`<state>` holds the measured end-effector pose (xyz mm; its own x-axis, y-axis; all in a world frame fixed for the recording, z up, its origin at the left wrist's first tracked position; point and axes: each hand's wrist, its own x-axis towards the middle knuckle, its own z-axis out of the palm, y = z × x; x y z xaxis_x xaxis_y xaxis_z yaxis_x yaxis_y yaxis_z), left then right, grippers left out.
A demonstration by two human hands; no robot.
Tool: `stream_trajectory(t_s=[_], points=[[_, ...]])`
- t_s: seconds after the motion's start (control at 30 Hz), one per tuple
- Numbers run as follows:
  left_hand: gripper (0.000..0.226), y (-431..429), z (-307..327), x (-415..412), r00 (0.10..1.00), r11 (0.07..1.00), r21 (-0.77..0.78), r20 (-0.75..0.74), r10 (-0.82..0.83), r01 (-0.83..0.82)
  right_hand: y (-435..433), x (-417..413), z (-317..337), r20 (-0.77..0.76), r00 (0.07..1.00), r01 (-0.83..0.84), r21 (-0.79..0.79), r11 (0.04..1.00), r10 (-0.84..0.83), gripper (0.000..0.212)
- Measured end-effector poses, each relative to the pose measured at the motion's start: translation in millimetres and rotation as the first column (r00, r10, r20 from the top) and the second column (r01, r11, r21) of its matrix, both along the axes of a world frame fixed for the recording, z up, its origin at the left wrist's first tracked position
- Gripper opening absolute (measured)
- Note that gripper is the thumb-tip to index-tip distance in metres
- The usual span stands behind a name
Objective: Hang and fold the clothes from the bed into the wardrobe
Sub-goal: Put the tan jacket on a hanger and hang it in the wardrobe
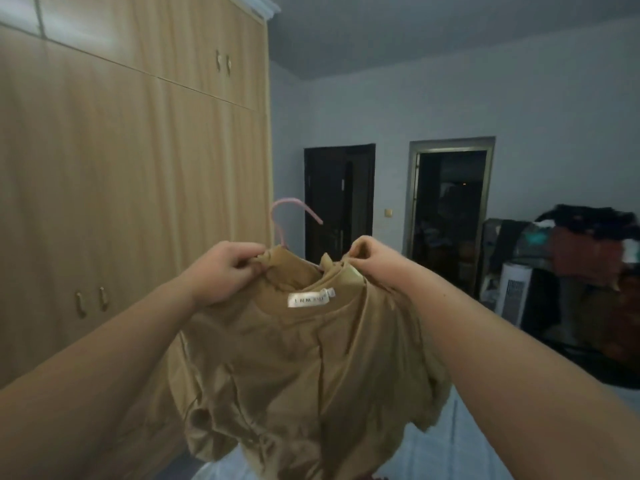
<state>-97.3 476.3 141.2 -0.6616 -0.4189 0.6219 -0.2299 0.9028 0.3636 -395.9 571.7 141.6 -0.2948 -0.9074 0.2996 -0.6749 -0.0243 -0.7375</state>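
A tan garment [304, 368] with a white neck label hangs in front of me, held up in the air. My left hand [225, 271] grips the left side of its collar. My right hand [367, 258] pinches the right side of the collar. A pink hanger [282, 216] sticks its hook up out of the neck opening, its shoulders hidden inside the fabric. The tall wooden wardrobe [131, 174] fills the left, all its doors closed. The garment's lower part bunches loosely below my arms.
Two dark doorways [339, 199] sit in the far wall. At the right stand a white appliance [512, 292] and a heap of dark and red clothes [588, 244] on furniture. A pale surface [478, 445] lies below the garment.
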Motion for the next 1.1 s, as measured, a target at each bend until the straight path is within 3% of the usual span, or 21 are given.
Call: stream_trajectory(t_s=[0.07, 0.13, 0.2, 0.27, 0.3, 0.37, 0.47, 0.57, 0.8, 0.93, 1.1], points=[[0.034, -5, -2, 2, 0.997, 0.999, 0.035, -0.080, 0.015, -0.012, 0, 4, -8, -0.105, 0.994, -0.011, 0.212, 0.977, 0.034, 0.039], [0.028, -11, -8, 5, 0.994, 0.996, 0.085, -0.102, 0.050, -0.041, 2, 5, -12, -0.308, 0.951, 0.099, 0.326, 0.940, 0.006, 0.043], [0.022, -16, -18, 7, 0.990, 0.989, 0.128, -0.112, 0.089, -0.074, 8, 5, -5, -0.410, 0.902, 0.223, 0.175, 0.959, -0.135, 0.029], [0.018, -21, -25, 8, 0.981, 0.980, 0.165, -0.143, 0.132, -0.108, 21, 2, 6, -0.291, 0.935, 0.211, -0.010, 0.977, -0.205, 0.018], [0.017, -22, -28, 8, 0.977, 0.978, 0.174, -0.158, 0.145, -0.117, 29, 1, 13, -0.228, 0.962, 0.152, -0.008, 0.988, -0.149, 0.020], [0.018, -23, -31, 8, 0.973, 0.978, 0.166, -0.168, 0.156, -0.128, 45, 6, 19, -0.181, 0.983, 0.011, 0.145, 0.989, 0.016, 0.038], [0.019, -25, -35, 5, 0.969, 0.979, 0.123, -0.165, 0.184, -0.165, 49, 13, 8, -0.322, 0.938, -0.044, 0.247, 0.968, 0.125, 0.035], [0.009, -26, -37, 2, 0.964, 0.969, 0.129, -0.140, 0.227, -0.209, 44, 22, -2, -0.512, 0.855, -0.001, 0.154, 0.988, 0.080, 0.018], [0.013, 9, -4, 17, 0.984, 0.987, 0.027, -0.077, 0.160, -0.158, 26, 97, 24, -0.587, 0.807, -0.095, -0.022, 0.995, 0.064, 0.027], [0.020, 16, 21, 63, 0.958, 0.958, -0.047, -0.064, 0.278, -0.282, 22, 131, 38, -0.650, 0.759, -0.092, -0.064, 0.994, 0.029, 0.020], [0.018, -1, 31, 163, 0.916, 0.916, -0.078, 0.056, 0.397, -0.393, 14, 155, 28, -0.476, 0.875, -0.133, -0.074, 0.988, 0.082, 0.021]])
